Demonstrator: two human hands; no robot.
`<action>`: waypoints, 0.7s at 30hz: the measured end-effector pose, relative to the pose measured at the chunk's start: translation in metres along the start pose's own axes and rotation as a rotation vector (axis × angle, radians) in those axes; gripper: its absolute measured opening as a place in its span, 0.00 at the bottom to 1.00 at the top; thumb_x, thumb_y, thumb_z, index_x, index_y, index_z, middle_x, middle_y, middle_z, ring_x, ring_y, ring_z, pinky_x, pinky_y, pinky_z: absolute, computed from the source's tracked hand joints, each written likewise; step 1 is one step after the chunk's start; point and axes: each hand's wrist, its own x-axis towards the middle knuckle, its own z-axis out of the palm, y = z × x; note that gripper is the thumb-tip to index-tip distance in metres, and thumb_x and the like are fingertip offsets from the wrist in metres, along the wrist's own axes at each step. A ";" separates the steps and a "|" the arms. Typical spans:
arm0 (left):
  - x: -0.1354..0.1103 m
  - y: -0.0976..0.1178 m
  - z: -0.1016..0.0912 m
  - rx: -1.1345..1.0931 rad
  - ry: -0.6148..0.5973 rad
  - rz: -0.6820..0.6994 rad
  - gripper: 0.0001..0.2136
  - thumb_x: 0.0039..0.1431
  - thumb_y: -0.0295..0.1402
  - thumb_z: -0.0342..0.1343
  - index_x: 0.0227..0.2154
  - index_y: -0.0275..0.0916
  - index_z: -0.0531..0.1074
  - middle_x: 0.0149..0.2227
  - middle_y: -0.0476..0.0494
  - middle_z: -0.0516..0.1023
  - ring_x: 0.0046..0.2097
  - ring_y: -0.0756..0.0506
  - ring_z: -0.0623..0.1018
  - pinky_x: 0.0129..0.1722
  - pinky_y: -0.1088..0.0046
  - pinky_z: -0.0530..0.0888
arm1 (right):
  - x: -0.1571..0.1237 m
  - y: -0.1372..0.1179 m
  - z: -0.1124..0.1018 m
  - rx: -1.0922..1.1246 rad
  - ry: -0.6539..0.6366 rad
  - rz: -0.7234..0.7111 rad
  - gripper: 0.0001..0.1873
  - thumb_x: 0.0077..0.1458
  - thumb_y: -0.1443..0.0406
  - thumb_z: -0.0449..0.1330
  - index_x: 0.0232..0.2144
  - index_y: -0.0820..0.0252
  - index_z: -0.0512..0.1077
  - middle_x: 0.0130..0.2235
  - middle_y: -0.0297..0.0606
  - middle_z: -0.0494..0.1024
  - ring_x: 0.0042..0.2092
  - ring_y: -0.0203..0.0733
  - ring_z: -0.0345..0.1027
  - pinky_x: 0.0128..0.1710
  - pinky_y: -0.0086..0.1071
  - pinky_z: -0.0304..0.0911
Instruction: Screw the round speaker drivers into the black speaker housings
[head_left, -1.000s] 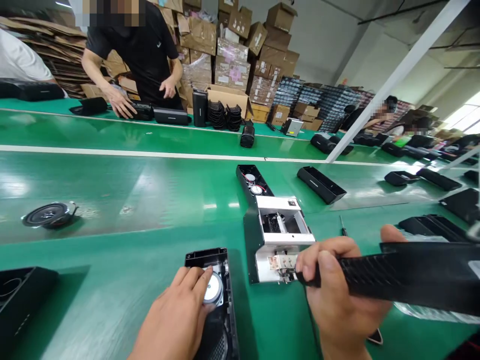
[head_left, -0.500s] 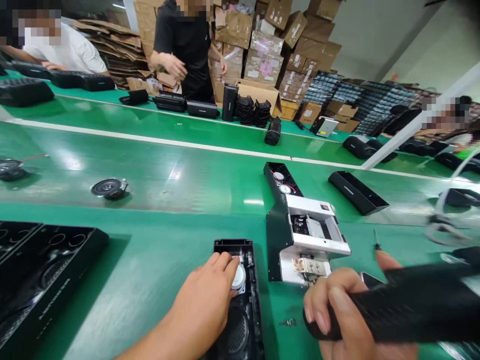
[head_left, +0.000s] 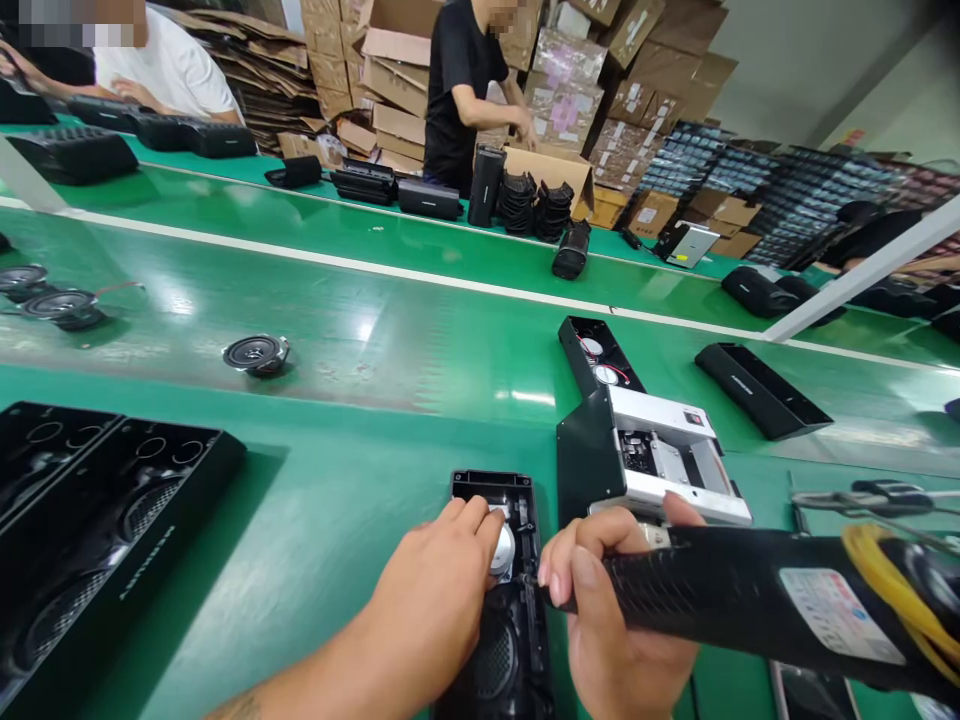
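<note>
My left hand [head_left: 431, 610] rests on an open black speaker housing [head_left: 495, 600] lying on the green bench, fingers curled onto a small silver round driver [head_left: 504, 548] inside it. My right hand [head_left: 607, 620] is wrapped round the black grip of an electric screwdriver [head_left: 757, 600], whose tip points left at the housing's right rim beside the driver. The tool's body runs off to the right, with a white label and a yellow cable.
A white and black screw feeder box [head_left: 660, 460] stands just right of the housing. Black speaker cabinets [head_left: 97, 510] lie at the left, loose round drivers [head_left: 255, 352] on the conveyor belt, more housings [head_left: 761, 388] at right. Two people work at the far bench before stacked cartons.
My right hand has brought the screwdriver left from the feeder box to the housing's rim. The left hand has stayed on the silver driver. The view has turned left.
</note>
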 end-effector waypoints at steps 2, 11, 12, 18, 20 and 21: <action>0.000 0.000 0.001 0.001 -0.006 0.001 0.28 0.73 0.23 0.52 0.74 0.40 0.67 0.68 0.38 0.76 0.68 0.32 0.76 0.65 0.47 0.80 | -0.002 0.002 -0.001 0.021 -0.003 0.014 0.30 0.71 0.70 0.66 0.67 0.38 0.64 0.32 0.22 0.73 0.26 0.34 0.70 0.29 0.31 0.73; 0.001 0.002 0.002 0.011 -0.011 0.030 0.29 0.69 0.21 0.52 0.72 0.38 0.68 0.67 0.39 0.76 0.67 0.32 0.76 0.66 0.49 0.79 | 0.004 0.008 -0.008 0.057 -0.114 0.116 0.25 0.73 0.68 0.66 0.64 0.39 0.65 0.32 0.22 0.73 0.27 0.33 0.70 0.30 0.29 0.73; 0.002 0.002 0.001 0.013 -0.010 0.033 0.29 0.70 0.21 0.51 0.72 0.38 0.67 0.67 0.39 0.76 0.67 0.33 0.76 0.67 0.49 0.79 | 0.007 0.008 -0.008 0.078 -0.134 0.130 0.25 0.73 0.68 0.66 0.64 0.39 0.66 0.32 0.22 0.73 0.26 0.33 0.70 0.29 0.28 0.72; 0.002 0.005 -0.002 0.025 -0.017 0.027 0.23 0.71 0.22 0.50 0.66 0.38 0.73 0.64 0.39 0.78 0.63 0.34 0.78 0.64 0.50 0.81 | 0.006 0.016 -0.014 0.083 -0.203 0.137 0.22 0.73 0.68 0.64 0.61 0.39 0.66 0.34 0.23 0.70 0.26 0.33 0.65 0.26 0.28 0.69; 0.002 0.006 -0.003 0.031 -0.023 0.023 0.22 0.72 0.21 0.48 0.64 0.38 0.74 0.63 0.38 0.78 0.62 0.34 0.79 0.63 0.51 0.81 | -0.001 0.021 -0.020 -0.005 -0.209 0.111 0.21 0.72 0.67 0.64 0.60 0.40 0.65 0.34 0.25 0.70 0.27 0.36 0.65 0.27 0.31 0.68; 0.002 0.007 -0.003 0.036 -0.027 0.021 0.22 0.72 0.21 0.47 0.63 0.38 0.74 0.63 0.38 0.78 0.62 0.34 0.79 0.63 0.51 0.81 | -0.005 0.024 -0.024 -0.053 -0.218 0.111 0.19 0.72 0.66 0.65 0.58 0.42 0.66 0.34 0.26 0.70 0.27 0.37 0.65 0.27 0.33 0.68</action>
